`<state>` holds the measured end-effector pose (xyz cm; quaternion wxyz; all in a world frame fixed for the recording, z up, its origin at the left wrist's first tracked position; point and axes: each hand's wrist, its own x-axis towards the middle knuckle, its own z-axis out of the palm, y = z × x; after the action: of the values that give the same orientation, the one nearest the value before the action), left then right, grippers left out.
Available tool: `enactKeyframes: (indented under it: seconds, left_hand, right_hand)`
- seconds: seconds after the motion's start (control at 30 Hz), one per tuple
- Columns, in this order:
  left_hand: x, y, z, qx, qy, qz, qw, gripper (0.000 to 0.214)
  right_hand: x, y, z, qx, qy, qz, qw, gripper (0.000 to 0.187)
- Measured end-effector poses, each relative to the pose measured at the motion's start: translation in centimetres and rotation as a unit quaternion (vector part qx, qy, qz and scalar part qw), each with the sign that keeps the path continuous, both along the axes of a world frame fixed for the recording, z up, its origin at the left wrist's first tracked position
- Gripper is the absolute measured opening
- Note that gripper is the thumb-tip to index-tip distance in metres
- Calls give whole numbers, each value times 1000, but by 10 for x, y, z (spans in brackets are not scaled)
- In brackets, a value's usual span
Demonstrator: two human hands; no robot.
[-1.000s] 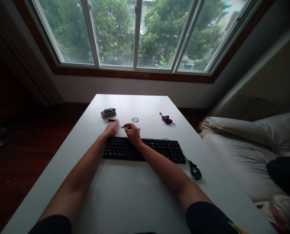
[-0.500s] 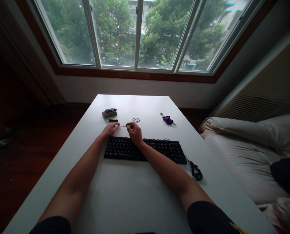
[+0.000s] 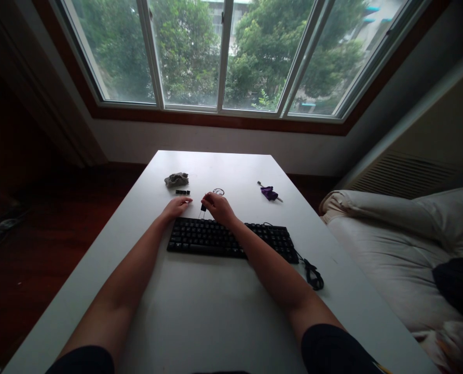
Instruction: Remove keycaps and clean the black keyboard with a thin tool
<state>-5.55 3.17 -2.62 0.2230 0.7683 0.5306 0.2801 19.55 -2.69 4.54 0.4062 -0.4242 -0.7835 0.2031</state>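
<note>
My right hand (image 3: 219, 208) pinches the black handle of a wire keycap puller (image 3: 203, 207). Its two thin prongs point down at the back edge of a black keyboard (image 3: 200, 240); whether they touch it I cannot tell. My left hand (image 3: 178, 206) rests on the table just left of the puller, fingers stretched out and holding nothing that I can see. Beyond its fingertips lies a short row of small black pieces (image 3: 182, 192) that look like keycaps. A thin ring-shaped item (image 3: 218, 191) sits behind my right hand, partly covered by it.
A crumpled grey cloth (image 3: 176, 179) lies at the back left of the white table (image 3: 192, 311). At the back right is a purple cloth bundle (image 3: 269, 193) with a brush-like stick through it. The keyboard's coiled cable (image 3: 313, 275) lies on the right. A sofa (image 3: 383, 249) stands beside the table.
The puller has turned from lying roughly level, prongs toward my left hand, to prongs pointing down at the keyboard. My left hand has hardly moved.
</note>
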Motion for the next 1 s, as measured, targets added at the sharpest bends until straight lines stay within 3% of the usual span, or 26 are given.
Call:
enactKeyframes:
  seconds: [0.43, 0.7, 1.0]
  left_hand:
    - [0, 1, -3, 3, -5, 2, 1000, 37]
    - [-3, 6, -10, 11, -11, -5, 1000, 37]
    - [-6, 5, -12, 11, -8, -8, 1000, 37]
  right_hand:
    - [6, -1, 9, -36, -27, 74, 996, 7]
    - [4, -5, 14, -78, -84, 49, 992, 6]
    - [10, -14, 27, -53, -164, 149, 974, 9]
